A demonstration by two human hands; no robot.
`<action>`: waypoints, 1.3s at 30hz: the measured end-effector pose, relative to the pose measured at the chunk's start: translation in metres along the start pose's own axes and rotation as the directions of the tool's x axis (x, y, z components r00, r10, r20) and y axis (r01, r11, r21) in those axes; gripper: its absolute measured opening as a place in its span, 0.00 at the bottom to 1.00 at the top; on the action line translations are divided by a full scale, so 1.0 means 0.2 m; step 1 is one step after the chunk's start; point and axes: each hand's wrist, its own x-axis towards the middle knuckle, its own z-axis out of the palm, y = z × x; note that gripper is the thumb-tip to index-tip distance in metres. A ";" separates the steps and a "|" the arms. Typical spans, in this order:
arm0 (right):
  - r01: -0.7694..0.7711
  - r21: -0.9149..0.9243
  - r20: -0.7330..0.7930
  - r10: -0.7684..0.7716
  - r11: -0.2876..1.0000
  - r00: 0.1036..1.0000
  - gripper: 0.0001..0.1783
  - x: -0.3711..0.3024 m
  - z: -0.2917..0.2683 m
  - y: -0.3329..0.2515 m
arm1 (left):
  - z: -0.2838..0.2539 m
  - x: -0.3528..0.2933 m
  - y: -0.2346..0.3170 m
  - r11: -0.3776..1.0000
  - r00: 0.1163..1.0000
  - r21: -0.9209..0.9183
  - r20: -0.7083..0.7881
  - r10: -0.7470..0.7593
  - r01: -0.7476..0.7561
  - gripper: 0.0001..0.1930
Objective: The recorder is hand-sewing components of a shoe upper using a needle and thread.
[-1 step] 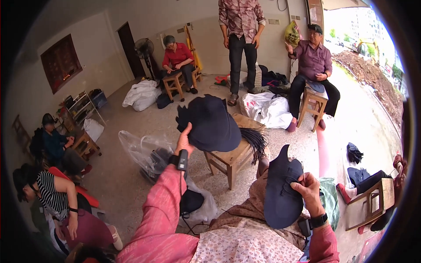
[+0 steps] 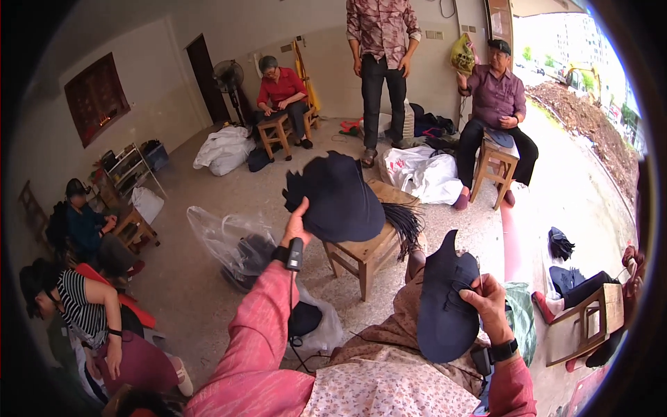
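Observation:
My left hand (image 2: 296, 226) grips the near left edge of a stack of dark navy fabric pieces (image 2: 340, 198), thumb on top and fingers hidden beneath. The stack has a jagged left edge and rests over the wooden stool (image 2: 368, 254). A bunch of black cords (image 2: 403, 222) hangs off the stool's right side. Over my lap, my right hand (image 2: 488, 306) pinches a single long dark navy fabric piece (image 2: 445, 313) with a pointed upper tip. A thin shiny sliver, perhaps a needle, shows by those fingers.
A clear plastic bag (image 2: 233, 240) with dark things stands left of the stool. White sacks (image 2: 226, 149) lie farther back. Several people sit around on stools, and one person (image 2: 382, 62) stands beyond mine. Another wooden stool (image 2: 594, 320) is at the right.
My left hand and the stack under it have shifted slightly to the right. At the back right, the seated person's hand has risen to the yellow-green bag. My right hand holds nearly still.

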 end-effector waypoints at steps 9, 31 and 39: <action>-0.042 -0.035 0.042 0.044 0.998 0.998 0.15 0.01 -0.01 -0.01 | -0.32 0.20 -0.43 0.807 0.871 0.568 -0.466 0.157 0.159 0.37; 0.031 -0.104 0.040 -0.027 0.994 0.999 0.13 0.00 0.01 0.01 | -1.03 -0.33 0.05 0.520 0.524 0.633 -0.772 0.360 0.574 0.42; -0.069 -0.019 0.054 0.070 0.997 0.996 0.15 0.01 0.02 0.01 | -0.08 -0.18 -0.07 0.575 0.958 0.817 0.123 -0.260 0.051 0.42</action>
